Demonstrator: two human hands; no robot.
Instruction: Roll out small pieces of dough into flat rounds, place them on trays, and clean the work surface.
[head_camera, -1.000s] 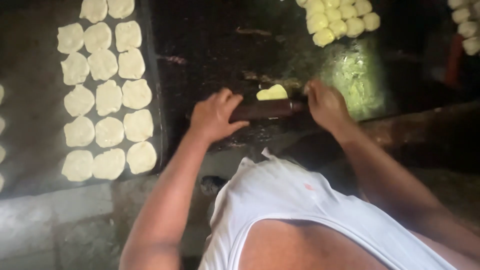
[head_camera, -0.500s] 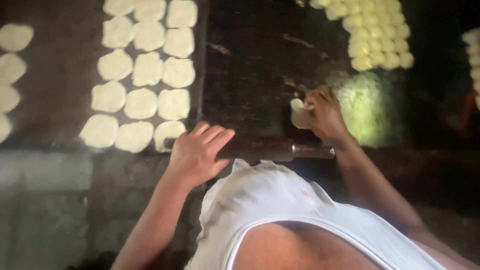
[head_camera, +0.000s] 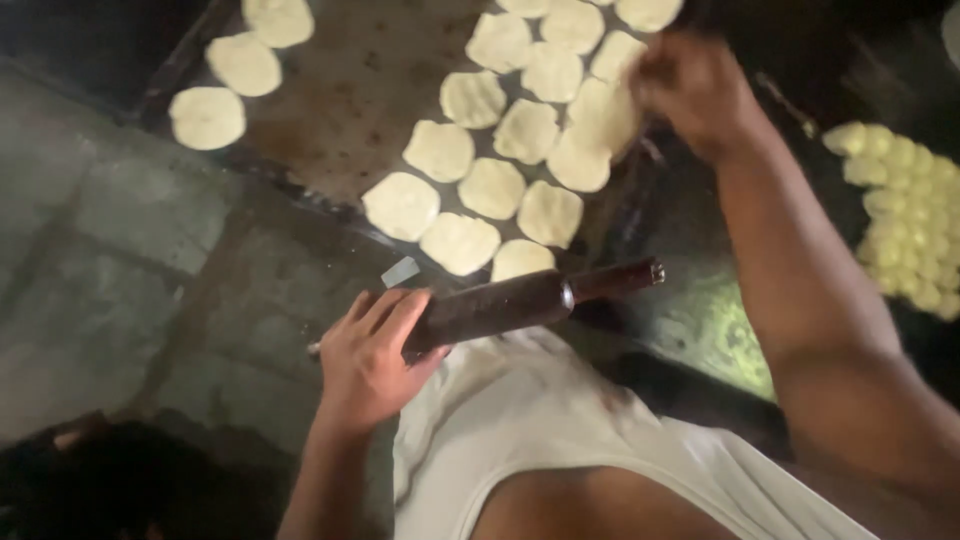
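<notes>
Since half a second earlier, I had the right hand (head_camera: 700, 95) swung from the oily patch up to the flattened pale dough discs (head_camera: 520, 150) on the dark tray (head_camera: 340, 90), upper centre. Blur hid its grip. The left hand (head_camera: 375, 355) stayed wrapped around the dark wooden rolling pin (head_camera: 510, 305), mid-frame. Yellow dough balls (head_camera: 910, 230) sat cut off at right.

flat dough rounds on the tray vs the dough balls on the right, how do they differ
The flat dough rounds are wide, thin, pale discs spread in loose rows on the dark tray. The dough balls are smaller, rounder, yellowish and packed tightly together. Both are uncooked dough pieces.
</notes>
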